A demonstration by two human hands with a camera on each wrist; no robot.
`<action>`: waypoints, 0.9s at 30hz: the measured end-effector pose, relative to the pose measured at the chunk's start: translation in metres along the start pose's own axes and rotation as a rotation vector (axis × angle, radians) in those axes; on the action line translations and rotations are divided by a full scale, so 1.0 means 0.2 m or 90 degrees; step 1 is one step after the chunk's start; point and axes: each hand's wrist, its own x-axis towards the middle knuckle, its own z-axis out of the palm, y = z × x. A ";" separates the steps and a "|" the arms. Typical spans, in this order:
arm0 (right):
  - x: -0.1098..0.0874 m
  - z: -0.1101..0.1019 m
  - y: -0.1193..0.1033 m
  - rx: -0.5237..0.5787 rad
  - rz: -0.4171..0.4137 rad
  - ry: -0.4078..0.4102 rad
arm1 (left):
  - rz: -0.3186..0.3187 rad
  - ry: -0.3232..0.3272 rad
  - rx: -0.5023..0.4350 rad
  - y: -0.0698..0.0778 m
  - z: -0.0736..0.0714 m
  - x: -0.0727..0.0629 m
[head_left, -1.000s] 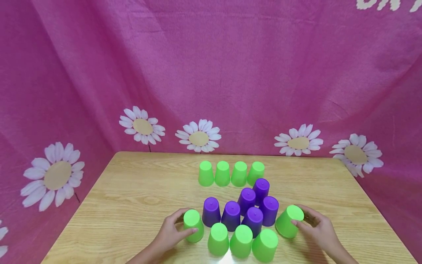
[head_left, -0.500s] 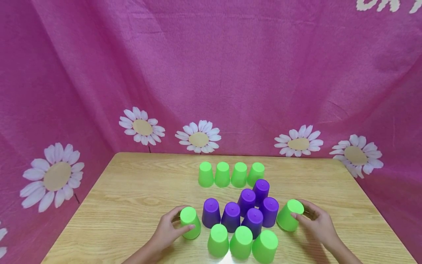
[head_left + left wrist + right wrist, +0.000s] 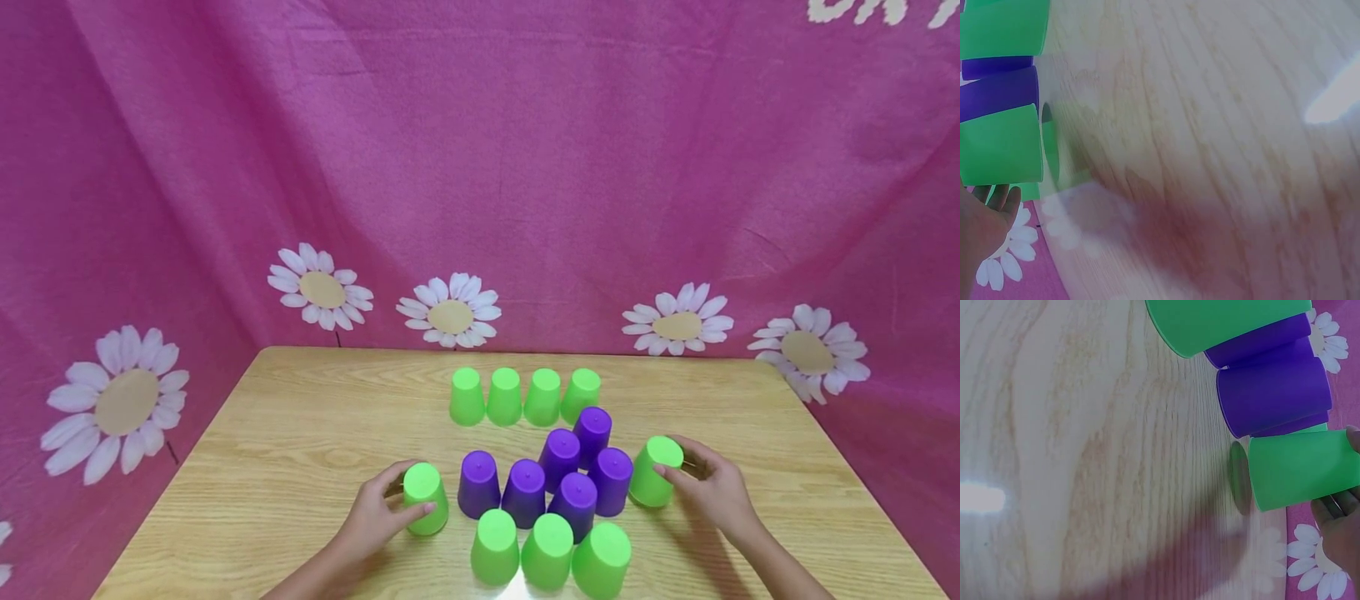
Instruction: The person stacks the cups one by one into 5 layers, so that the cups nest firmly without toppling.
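Observation:
My left hand (image 3: 373, 515) grips an upside-down green cup (image 3: 424, 500) at the left of the cup group, thumb on its near side. In the left wrist view this green cup (image 3: 1000, 150) shows a narrow gap and reflection below its rim. On the right, my right hand (image 3: 722, 496) holds another inverted green cup (image 3: 654, 479) beside the purple ones. The right wrist view shows that green cup (image 3: 1300, 472) with its rim close over the table and fingers wrapped at its narrow end. Between the hands stand several upside-down purple cups (image 3: 523, 496).
Three inverted green cups (image 3: 547, 554) stand in a row in front of the purple ones. Several more green cups (image 3: 505, 398) line up farther back. The wooden table (image 3: 330, 400) reaches a magenta cloth (image 3: 525, 183) printed with daisies.
Both hands have moved toward the back of the table with their green cups, the left one also a little leftward. The other cups have kept their places.

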 end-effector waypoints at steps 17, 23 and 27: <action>0.12 0.06 0.01 -0.009 0.050 0.039 | 0.010 0.013 0.017 0.02 -0.04 0.02; 0.17 0.09 0.00 -0.018 0.087 0.046 | 0.001 0.021 -0.003 0.02 -0.04 0.03; 0.20 0.10 0.01 -0.029 0.089 0.061 | 0.007 0.031 -0.004 0.02 -0.04 0.03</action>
